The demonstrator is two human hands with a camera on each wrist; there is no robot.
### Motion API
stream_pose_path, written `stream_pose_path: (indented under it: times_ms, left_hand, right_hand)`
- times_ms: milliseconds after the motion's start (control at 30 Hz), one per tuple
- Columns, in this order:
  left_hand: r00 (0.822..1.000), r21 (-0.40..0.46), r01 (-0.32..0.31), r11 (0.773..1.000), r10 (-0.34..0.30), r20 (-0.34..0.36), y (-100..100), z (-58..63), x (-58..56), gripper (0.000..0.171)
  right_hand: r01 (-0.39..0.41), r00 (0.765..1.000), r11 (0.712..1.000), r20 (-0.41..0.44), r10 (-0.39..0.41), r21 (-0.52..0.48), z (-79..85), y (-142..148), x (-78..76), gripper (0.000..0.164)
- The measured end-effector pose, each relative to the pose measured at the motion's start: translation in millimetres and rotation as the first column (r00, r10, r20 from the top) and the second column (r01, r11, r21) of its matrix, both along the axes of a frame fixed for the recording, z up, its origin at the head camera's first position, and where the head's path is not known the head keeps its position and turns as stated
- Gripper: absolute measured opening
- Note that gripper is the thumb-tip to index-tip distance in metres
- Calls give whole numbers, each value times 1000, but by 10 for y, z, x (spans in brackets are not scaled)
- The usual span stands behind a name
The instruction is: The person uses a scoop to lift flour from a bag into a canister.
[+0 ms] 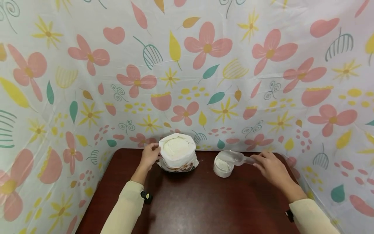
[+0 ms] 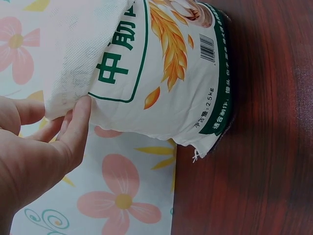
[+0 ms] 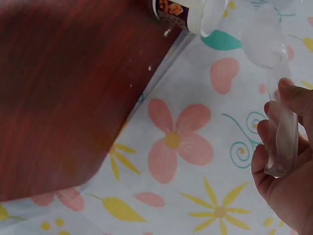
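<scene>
A white flour bag point(image 1: 175, 161) with its top folded outward stands at the back of the table, pale flour point(image 1: 176, 147) showing inside. My left hand point(image 1: 149, 156) pinches the folded rim between thumb and fingers; the left wrist view shows the bag's printed side point(image 2: 166, 58) with wheat ears and "2.5kg". To the right stands a small round tub point(image 1: 223, 173) with white powder in it. Curled round the handle of a clear plastic scoop point(image 1: 235, 157), my right hand point(image 1: 271, 170) holds the scoop's bowl over the tub's mouth. In the right wrist view, the tub point(image 3: 193, 14) has a dark label.
The dark red-brown table point(image 1: 187, 201) ends just behind the bag and tub. A flower-patterned cloth point(image 1: 187, 81) hangs behind and at both sides. Small white specks point(image 3: 149, 68) lie on the table near the tub.
</scene>
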State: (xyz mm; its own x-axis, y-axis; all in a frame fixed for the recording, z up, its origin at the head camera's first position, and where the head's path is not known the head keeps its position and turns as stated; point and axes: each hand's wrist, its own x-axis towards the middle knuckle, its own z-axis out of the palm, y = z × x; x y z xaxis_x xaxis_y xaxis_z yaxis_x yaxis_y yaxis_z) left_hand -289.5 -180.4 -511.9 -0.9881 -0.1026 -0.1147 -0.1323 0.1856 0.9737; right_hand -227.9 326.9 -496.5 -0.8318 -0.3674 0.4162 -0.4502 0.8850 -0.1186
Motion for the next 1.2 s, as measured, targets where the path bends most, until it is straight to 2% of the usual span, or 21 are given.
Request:
stream_pose_path:
  times_ms: [200, 433, 600, 967, 1200]
  left_hand:
    - [1000, 3, -2, 1000, 2, 4, 21, -6, -2, 35]
    - [1000, -3, -10, 1000, 10, 14, 24, -21, -19, 36]
    - [1000, -9, -11, 1000, 12, 21, 17, -21, -20, 37]
    - [1000, -1, 6, 1000, -6, 8, -8, 12, 8, 38]
    - [1000, -2, 6, 1000, -5, 10, -3, 12, 8, 38]
  right_hand:
    - [51, 997, 992, 62, -44, -118, -98, -15, 66, 28]
    - [54, 999, 972, 20, -51, -228, -238, -16, 117, 32]
    - [38, 999, 958, -14, -44, -286, -266, -80, 143, 32]
    - [-36, 996, 946, -94, 6, -323, -91, -330, 103, 36]
    - [-102, 987, 949, -148, 60, -298, 85, -464, 19, 37]
